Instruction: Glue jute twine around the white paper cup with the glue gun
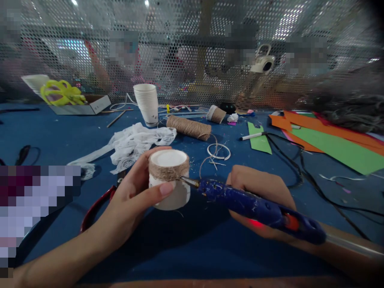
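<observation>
Fingers of my left hand (132,192) wrap round a white paper cup (172,196), its flat white end facing up. Brown twine (163,173) is wound in a band round the cup's upper part. My right hand (261,192) grips a blue hot glue gun (240,202), a clear glue stick sticking out of its back end. The gun's metal nozzle (189,181) meets the lower edge of the twine band. From near the nozzle a loose strand of twine runs up to the twine spool (189,127) lying behind the cup.
White lace ribbon (135,142) lies behind my left hand, with red-handled scissors (93,210) beside my wrist. Stacked paper cups (146,104) stand farther back. Green and orange sheets (339,148) and a black cable (312,188) lie right. A perforated metal screen (186,48) closes off the back.
</observation>
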A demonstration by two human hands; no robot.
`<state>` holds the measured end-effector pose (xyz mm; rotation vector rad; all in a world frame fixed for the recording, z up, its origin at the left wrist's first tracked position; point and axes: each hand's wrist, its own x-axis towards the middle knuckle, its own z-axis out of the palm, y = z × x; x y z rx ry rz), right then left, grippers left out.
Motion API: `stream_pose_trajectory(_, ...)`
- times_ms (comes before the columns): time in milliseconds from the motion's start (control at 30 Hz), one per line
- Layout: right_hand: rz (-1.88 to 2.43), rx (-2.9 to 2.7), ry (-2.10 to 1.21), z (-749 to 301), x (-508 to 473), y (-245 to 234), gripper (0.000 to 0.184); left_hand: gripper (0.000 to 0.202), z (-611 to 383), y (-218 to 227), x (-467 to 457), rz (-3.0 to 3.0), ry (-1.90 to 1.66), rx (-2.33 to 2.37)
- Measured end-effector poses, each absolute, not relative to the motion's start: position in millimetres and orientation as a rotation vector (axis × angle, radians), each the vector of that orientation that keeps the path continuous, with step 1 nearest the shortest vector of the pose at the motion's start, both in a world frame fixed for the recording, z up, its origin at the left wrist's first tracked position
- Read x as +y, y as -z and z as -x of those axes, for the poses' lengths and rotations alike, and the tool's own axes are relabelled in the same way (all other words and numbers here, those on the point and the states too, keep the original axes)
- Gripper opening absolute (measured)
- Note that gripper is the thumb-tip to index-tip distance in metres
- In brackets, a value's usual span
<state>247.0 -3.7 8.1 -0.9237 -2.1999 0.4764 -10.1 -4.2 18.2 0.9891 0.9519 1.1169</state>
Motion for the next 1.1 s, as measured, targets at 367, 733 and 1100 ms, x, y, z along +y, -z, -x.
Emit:
stream_pose_trajectory(367, 0.903, -2.233, -0.384, -250.9, -2.8, -1.5, 0.025, 0.046, 16.9, -2.6, -3.3, -1.155, -1.197, 0.923)
stream_pose_trajectory(733, 0.959, -2.208, -0.307, -249.5, -1.2, -3.9, 0.025, 0.048, 13.5, -5.1, -3.3, -1.148, -1.232, 0.969)
stream_pose_trajectory(1100, 0.908, -2.225, -0.195, -248.5, -0.3, -4.6, 0.022, 0.051, 23.3, 8.9, 2.4, -1.283, -1.225, 0.881)
